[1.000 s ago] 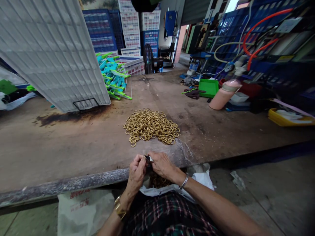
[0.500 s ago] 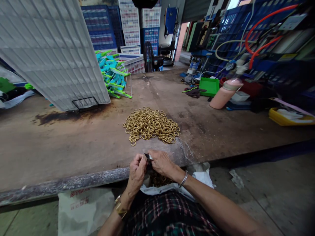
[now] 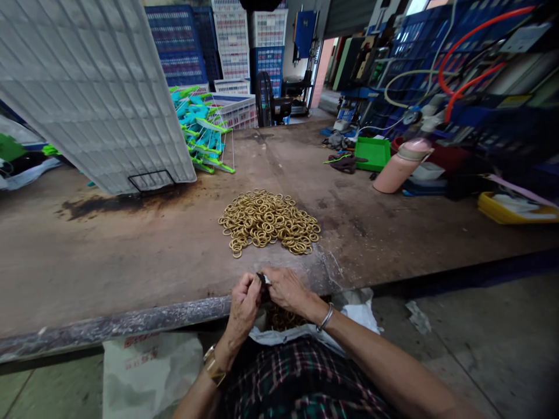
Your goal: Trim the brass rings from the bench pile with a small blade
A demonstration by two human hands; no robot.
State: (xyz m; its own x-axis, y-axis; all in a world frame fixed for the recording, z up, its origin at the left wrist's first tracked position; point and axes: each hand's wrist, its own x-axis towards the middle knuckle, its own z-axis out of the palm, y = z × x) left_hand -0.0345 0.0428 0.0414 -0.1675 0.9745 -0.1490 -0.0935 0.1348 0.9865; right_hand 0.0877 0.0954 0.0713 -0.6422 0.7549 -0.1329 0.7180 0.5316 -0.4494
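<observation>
A heap of gold-coloured rings [image 3: 266,221] lies on the brown tabletop [image 3: 174,250]. At the near edge, below the heap, my left hand [image 3: 243,301] and my right hand [image 3: 289,289] meet with fingertips almost touching. Between them shows a small black and white piece [image 3: 263,279], pinched in my right fingers; its kind is too small to make out. My left fingers are closed too, and what they hold is hidden. Under my hands, an open white sack [image 3: 301,333] in my lap holds more rings, darker brown.
A tall white ribbed panel [image 3: 96,99] leans on a wire stand at left, beside teal and green plastic parts [image 3: 203,131]. A green tray [image 3: 372,153], a pink bottle [image 3: 399,167] and a yellow tray [image 3: 515,210] stand at right. Crates [image 3: 231,41] are stacked behind.
My hands stay together at the table edge, with only a slight shift of the small black and white piece between the fingers. The ring heap looks the same.
</observation>
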